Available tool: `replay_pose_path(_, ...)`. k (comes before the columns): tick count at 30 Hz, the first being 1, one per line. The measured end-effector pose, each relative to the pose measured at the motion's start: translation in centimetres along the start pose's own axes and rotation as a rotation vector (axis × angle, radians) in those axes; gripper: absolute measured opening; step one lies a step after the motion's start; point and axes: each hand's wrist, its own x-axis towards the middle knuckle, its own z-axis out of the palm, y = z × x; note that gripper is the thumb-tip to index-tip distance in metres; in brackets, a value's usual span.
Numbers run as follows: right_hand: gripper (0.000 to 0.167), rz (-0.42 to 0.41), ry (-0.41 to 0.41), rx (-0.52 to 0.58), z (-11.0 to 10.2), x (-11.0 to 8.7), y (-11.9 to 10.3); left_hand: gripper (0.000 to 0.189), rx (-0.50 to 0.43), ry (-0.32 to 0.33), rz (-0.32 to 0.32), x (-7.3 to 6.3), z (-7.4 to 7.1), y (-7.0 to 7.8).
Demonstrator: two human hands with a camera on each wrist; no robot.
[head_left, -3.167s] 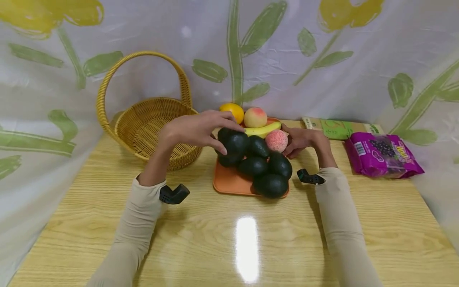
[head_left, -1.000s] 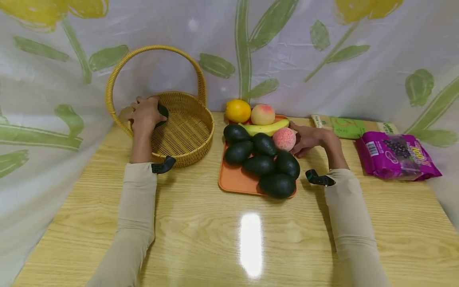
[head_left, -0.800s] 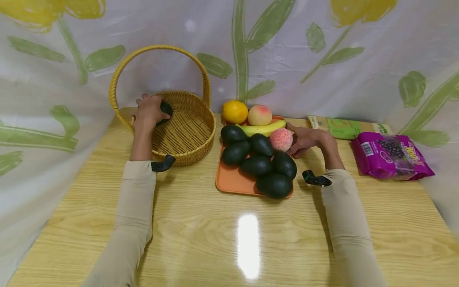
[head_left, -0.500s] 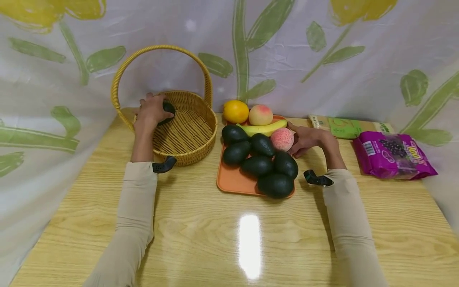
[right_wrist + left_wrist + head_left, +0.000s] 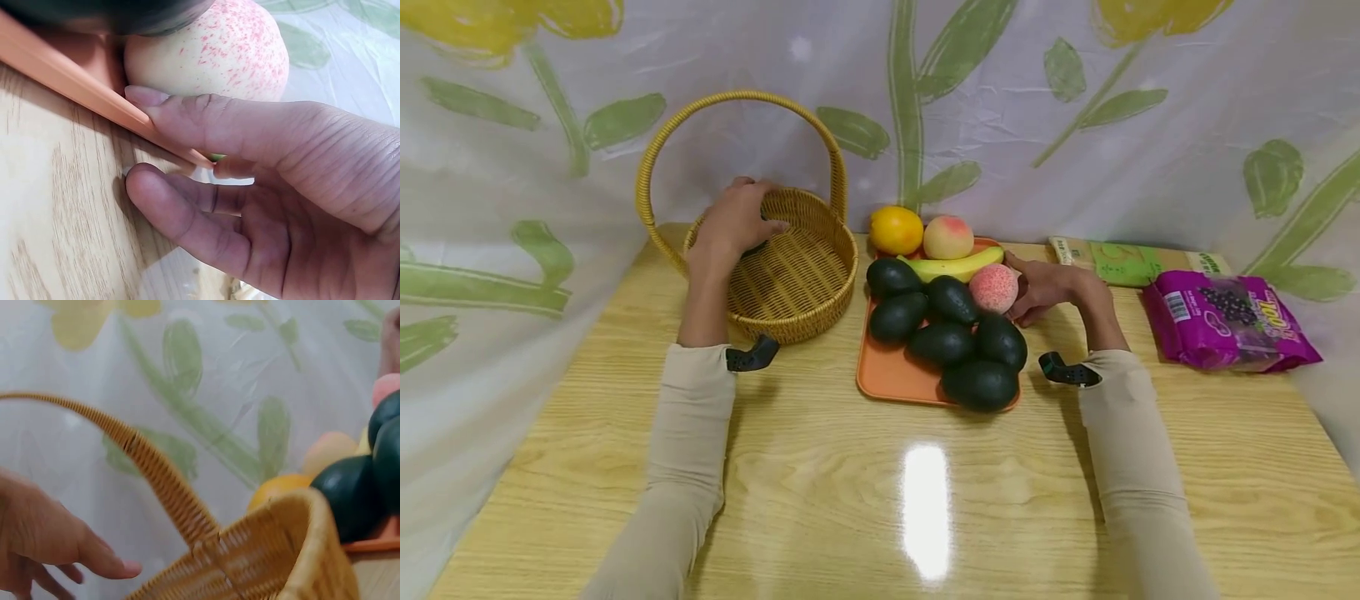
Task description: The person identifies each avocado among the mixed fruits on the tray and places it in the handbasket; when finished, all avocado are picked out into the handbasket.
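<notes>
In the head view my left hand is over the left side of the wicker basket, under its tall handle. A dark avocado shows partly beneath the hand, inside the basket. The left wrist view has this hand with fingers extended and nothing between them. At the right edge of the orange tray, my right hand pinches the rim, thumb over it beside the speckled pink peach; the other fingers curl loosely outside. Several dark avocados lie on the tray.
A banana, a yellow lemon-like fruit and a paler peach sit at the tray's back. To the right lie a purple grape-print packet and a flat green-and-tan package. A printed curtain hangs behind.
My left hand carried an avocado from the tray into the basket, then let go and rose slightly, moving right. The basket shifted slightly right. My right hand stayed at the tray.
</notes>
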Motion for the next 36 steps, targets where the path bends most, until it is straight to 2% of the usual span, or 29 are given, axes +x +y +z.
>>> replay_pose_path(4, 0.124, -0.015, 0.000, 0.018, -0.3, -0.3, 0.1, 0.060, 0.028, -0.006, 0.126, -0.5, -0.4, 2.3)
replay_pose_path(10, 0.123, -0.021, 0.007, 0.028, -0.4, 0.0, 0.3, 0.050, -0.060, 0.019, 0.290, -1.7, -0.9, 5.3)
replay_pose_path(13, 0.123, -0.011, 0.014, 0.003, -0.4, -0.1, 0.3, 0.047, -0.090, -0.016, 0.385, -2.4, -0.9, 6.7)
replay_pose_path(16, 0.124, -0.002, 0.017, -0.020, -0.4, -0.2, 0.3, 0.047, -0.084, -0.085, 0.466, -2.8, -0.7, 7.8)
replay_pose_path(22, 0.122, 0.008, 0.025, -0.021, -0.4, -0.1, 0.2, 0.056, 0.004, -0.274, 0.532, -3.0, 0.5, 8.9)
replay_pose_path(25, 0.122, 0.000, 0.027, -0.031, -0.3, 0.1, 0.1, 0.055, 0.045, -0.338, 0.571, -2.8, 1.3, 9.3)
replay_pose_path(36, 0.122, 0.019, 0.021, 0.003, -0.3, 0.0, 0.2, 0.057, 0.083, -0.407, 0.717, -3.0, 3.5, 12.1)
